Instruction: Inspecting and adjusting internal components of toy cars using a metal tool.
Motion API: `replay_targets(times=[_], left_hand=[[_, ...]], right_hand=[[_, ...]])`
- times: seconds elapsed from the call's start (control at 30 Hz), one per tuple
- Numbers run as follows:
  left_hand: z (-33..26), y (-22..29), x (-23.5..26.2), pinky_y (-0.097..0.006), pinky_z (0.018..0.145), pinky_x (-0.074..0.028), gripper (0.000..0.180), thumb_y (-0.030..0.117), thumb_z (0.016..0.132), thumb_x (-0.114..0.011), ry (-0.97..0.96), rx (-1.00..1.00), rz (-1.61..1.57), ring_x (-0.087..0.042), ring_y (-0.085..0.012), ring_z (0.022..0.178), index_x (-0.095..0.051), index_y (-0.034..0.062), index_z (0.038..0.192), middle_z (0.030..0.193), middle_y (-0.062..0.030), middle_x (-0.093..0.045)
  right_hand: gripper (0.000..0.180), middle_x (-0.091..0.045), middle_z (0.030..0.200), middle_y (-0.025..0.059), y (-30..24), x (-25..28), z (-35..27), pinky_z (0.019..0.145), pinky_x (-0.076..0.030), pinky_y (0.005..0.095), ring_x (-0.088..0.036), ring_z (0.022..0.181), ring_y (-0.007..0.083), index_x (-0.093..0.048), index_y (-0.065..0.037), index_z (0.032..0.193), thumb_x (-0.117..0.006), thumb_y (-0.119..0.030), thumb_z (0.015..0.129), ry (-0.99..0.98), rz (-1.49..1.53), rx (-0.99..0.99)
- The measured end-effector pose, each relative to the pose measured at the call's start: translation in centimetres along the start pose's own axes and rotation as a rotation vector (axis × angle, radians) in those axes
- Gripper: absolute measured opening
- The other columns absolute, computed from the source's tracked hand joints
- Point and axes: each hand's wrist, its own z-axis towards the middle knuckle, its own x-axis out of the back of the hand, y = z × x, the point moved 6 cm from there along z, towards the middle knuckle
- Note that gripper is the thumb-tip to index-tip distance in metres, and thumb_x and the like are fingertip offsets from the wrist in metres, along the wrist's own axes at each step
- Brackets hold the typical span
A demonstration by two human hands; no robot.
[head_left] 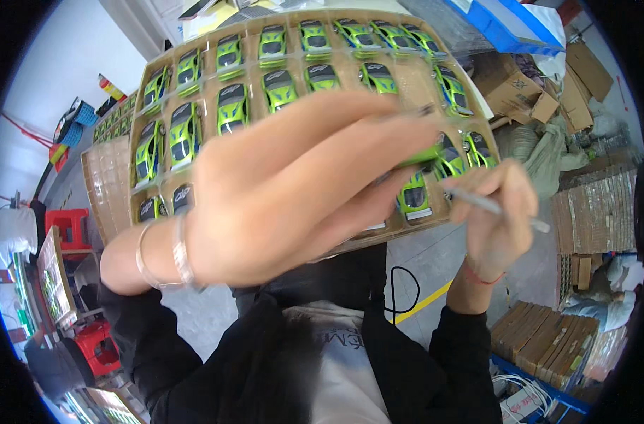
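Note:
My left hand (258,191), blurred and close to the camera, reaches across a large tray (411,76) of clear compartments. Between its fingertips is a green toy car (425,155), mostly covered by the fingers. My right hand (502,215), at the tray's right front corner, grips a thin grey pen-like tool (477,200) whose tip points toward that car. Rows of green toy cars with black tops, such as this car (232,106), lie in the compartments. Several in the middle and front are hidden behind my left hand.
Open cardboard boxes (513,92) and a blue bin (509,28) stand beyond the tray at the right. Stacked flat cardboard (594,219) fills the right side. Red stools (69,227) are at the left. A black cable (407,311) lies on the floor.

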Motion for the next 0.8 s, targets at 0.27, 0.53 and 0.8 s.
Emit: replay_targets(times=[0.27,0.53,0.8], left_hand=[[7.5,-8.2,-18.2,-0.039,0.065,-0.058,0.042,0.016,0.085,-0.070,0.007,-0.082,0.171,-0.070,-0.0321,0.083,-0.060,0.0080,0.125,0.105,-0.0109,-0.067],[5.7,-13.7,-21.1,-0.045,0.072,-0.057,0.044,0.026,0.086,-0.073,-0.213,0.210,0.153,-0.069,-0.0360,0.087,-0.062,0.0107,0.125,0.104,-0.0141,-0.071],[2.7,-15.4,-17.5,-0.042,0.078,-0.058,0.038,0.017,0.084,-0.071,-0.643,0.067,0.103,-0.070,-0.0335,0.095,-0.069,0.0167,0.122,0.115,-0.0089,-0.071]], right_hand=[[0.029,-0.070,0.076,0.0132,4.5,1.5,-4.8,0.069,-0.054,0.0308,-0.067,0.067,0.0179,-0.068,0.007,0.092,-0.050,-0.013,0.104,-0.152,-0.036,-0.324],[0.028,-0.071,0.078,0.0122,6.3,1.9,-4.3,0.067,-0.053,0.0280,-0.067,0.072,0.0155,-0.068,0.008,0.092,-0.050,-0.011,0.104,-0.195,0.039,-0.367],[0.030,-0.070,0.078,0.0111,6.5,-0.7,-3.2,0.067,-0.053,0.0279,-0.067,0.072,0.0142,-0.068,0.008,0.092,-0.051,-0.014,0.105,-0.266,0.033,-0.446]])
